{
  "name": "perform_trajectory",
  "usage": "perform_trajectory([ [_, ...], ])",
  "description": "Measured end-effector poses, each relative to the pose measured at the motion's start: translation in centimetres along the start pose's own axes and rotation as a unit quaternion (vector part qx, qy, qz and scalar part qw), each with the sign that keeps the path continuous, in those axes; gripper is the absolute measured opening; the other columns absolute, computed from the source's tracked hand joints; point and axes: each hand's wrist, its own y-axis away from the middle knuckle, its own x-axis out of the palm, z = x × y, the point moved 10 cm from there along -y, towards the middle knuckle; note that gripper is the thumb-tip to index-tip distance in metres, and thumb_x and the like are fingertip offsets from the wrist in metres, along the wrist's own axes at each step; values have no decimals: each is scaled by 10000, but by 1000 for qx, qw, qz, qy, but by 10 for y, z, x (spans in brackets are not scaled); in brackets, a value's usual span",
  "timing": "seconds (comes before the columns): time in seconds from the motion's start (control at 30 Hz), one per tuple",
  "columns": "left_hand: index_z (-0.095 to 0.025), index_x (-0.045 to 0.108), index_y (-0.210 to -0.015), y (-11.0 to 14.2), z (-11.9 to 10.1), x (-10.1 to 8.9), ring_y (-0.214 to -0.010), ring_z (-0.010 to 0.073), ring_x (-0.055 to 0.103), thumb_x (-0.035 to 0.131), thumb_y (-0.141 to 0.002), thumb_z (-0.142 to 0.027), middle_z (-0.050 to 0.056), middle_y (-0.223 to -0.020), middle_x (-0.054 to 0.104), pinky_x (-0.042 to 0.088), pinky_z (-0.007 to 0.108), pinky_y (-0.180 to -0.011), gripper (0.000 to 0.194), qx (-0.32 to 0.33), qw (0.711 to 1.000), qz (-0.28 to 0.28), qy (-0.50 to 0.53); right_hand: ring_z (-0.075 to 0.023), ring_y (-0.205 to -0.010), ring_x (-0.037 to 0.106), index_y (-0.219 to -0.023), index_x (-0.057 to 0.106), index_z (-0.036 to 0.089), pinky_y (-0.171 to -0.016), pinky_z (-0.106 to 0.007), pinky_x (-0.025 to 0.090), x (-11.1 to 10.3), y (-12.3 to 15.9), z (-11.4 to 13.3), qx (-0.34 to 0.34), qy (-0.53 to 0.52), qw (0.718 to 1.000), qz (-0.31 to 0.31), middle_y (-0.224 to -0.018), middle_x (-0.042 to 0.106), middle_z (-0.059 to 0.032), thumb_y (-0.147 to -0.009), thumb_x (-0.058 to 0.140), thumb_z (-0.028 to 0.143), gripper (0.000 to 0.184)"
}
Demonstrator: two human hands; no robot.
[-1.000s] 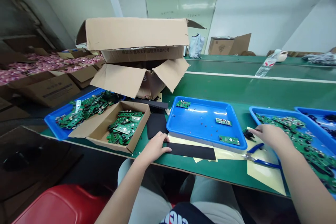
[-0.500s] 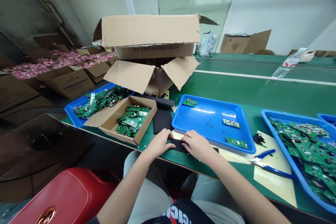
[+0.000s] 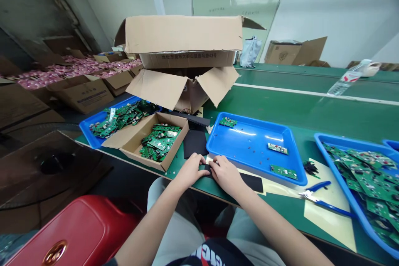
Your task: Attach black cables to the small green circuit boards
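Left hand (image 3: pixel 190 170) and right hand (image 3: pixel 227 176) press a black strip (image 3: pixel 251 182) onto the green workbench (image 3: pixel 280 104).

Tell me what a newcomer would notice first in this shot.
The eye goes first to the big torn-open cardboard carton at the far end of the green workbench. Next come the bright blue plastic trays: the nearer one holds a few green circuit boards, and the right one is heaped with them. In the foreground, the left hand and right hand meet at a black strip.
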Motion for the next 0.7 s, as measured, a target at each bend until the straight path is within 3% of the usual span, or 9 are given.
perform_trajectory([
  [0.2,-112,571,-924,-1,2,0,-792,139,518,720,-733,-177,33,-933,517,461,303,-746,250,1,1000,-9,4,-209,-842,543,-967,664,129,-715,-303,494,-2,-2,2,3,-8,1000,-24,-910,577,-110,-865,515,116,181],
  [0.7,-121,562,-872,5,1,-2,-657,95,455,689,-745,-148,3,-875,497,437,288,-720,182,13,999,-34,18,-214,-859,546,-985,686,150,-752,-336,501,2,-5,1,24,-47,999,-8,-923,571,-116,-880,500,132,214],
])
